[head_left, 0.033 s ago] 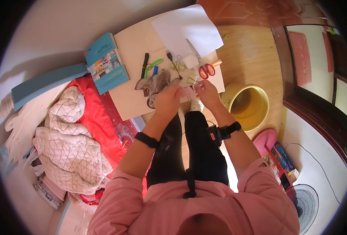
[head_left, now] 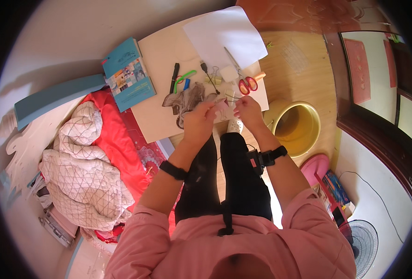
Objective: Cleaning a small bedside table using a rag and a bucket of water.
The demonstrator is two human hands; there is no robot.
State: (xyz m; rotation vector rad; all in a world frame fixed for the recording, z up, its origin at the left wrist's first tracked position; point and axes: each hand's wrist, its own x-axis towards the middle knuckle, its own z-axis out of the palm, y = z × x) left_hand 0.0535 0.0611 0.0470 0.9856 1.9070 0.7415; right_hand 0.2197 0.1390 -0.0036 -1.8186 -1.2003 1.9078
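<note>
A gap had opened between the right hand (head_left: 249, 113) and the small, flat, pale-pink piece (head_left: 221, 110), leaving the left hand (head_left: 199, 123) alone pinching it over the pale table's (head_left: 150, 122) near edge; I couldn't tell whether the right held anything. One piece, one pair of red-handled scissors (head_left: 241, 79), one crumpled grey-brown cloth (head_left: 194, 96).

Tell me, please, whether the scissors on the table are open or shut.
The scissors look shut: their blades lie together as one narrow strip, with the red handles side by side.
</note>
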